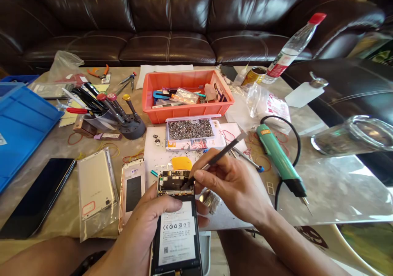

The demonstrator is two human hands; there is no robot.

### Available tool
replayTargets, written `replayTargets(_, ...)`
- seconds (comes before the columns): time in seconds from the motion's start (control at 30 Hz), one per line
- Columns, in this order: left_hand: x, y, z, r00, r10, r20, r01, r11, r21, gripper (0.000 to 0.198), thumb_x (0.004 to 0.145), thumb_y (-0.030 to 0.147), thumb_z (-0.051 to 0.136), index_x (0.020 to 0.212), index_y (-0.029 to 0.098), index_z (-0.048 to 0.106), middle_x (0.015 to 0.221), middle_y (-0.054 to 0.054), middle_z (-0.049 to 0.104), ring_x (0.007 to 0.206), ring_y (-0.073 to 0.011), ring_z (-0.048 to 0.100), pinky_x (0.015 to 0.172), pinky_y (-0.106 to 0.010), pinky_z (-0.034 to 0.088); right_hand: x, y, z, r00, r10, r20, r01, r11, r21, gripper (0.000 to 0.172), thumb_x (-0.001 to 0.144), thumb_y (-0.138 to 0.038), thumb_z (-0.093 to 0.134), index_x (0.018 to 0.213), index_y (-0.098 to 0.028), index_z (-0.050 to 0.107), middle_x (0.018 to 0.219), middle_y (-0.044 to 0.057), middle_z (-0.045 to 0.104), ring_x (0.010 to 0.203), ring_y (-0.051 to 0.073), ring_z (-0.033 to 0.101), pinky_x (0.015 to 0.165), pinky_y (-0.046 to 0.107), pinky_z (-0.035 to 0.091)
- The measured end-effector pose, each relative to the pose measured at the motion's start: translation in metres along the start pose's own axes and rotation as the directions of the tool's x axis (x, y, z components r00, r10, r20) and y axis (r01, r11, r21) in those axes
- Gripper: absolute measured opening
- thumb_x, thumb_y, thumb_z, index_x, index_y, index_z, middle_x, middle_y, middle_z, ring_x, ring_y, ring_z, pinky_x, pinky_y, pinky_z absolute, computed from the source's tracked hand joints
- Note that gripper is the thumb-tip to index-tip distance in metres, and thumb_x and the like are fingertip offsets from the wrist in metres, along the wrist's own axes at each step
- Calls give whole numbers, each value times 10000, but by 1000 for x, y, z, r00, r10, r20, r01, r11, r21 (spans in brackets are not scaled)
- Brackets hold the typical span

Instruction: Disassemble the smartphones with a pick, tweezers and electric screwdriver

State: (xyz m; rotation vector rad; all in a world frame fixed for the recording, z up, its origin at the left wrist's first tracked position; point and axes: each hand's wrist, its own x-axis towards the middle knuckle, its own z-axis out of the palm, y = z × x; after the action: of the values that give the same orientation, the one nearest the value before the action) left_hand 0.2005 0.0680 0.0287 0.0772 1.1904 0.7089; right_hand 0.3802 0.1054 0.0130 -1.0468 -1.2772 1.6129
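Note:
An opened smartphone (176, 231), its battery and circuit board bare, lies in my left hand (150, 212). The left thumb presses near the top of the battery, and the fingertips curl round the far edge. My right hand (229, 182) pinches a dark, flat-ended pair of tweezers (216, 155) like a pen. Their lower tip points down at the circuit board (173, 182); whether it touches cannot be made out. Just beyond the phone sits a yellow piece (181, 163) on the white mat. A removed back cover (133, 190) is left of the phone.
A clear box of tiny screws (192, 129) stands behind the phone, before an orange bin (187, 113). Screwdrivers fill a round holder (131, 128). At right are a green electric screwdriver (278, 155), a glass mug (346, 136) and a bottle (287, 57). A black phone (37, 194) lies left.

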Motion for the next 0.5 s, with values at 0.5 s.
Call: replayTargets(0.5, -1, 6, 0, 997, -42, -58, 34, 991, -128, 685, 746, 104, 679, 1420, 95, 561, 940, -195, 823, 611, -294, 769, 570, -361, 607, -5, 5, -17, 955, -295, 12, 287, 920, -268, 56, 980, -265, 722, 958, -215, 735, 852, -3, 791, 796, 139, 742, 704, 247, 562)
